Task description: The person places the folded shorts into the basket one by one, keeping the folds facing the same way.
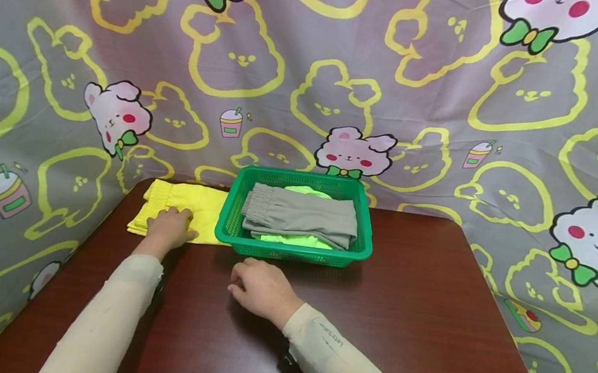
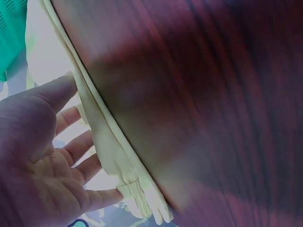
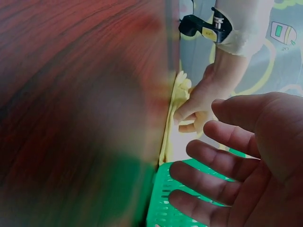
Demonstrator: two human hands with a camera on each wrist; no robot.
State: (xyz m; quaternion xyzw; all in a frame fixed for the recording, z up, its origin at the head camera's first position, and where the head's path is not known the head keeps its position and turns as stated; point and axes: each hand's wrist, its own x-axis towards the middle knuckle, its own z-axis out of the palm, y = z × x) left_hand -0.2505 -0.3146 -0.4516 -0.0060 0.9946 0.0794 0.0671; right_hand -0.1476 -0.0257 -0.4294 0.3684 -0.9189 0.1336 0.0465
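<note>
Folded yellow elastic-waist pants lie on the table, left of a green plastic basket. My left hand rests on them, and in the left wrist view its spread fingertips touch the cloth. Inside the basket, folded grey elastic-waist pants lie over a neon green garment, which shows only at its edges. Just in front of the basket hovers my right hand, holding nothing. Its fingers look loosely bent and apart in the right wrist view.
The dark reddish-brown table extends to the right of the basket and towards me. A grey cartoon-print curtain hangs behind the table and along both sides, close to its edges.
</note>
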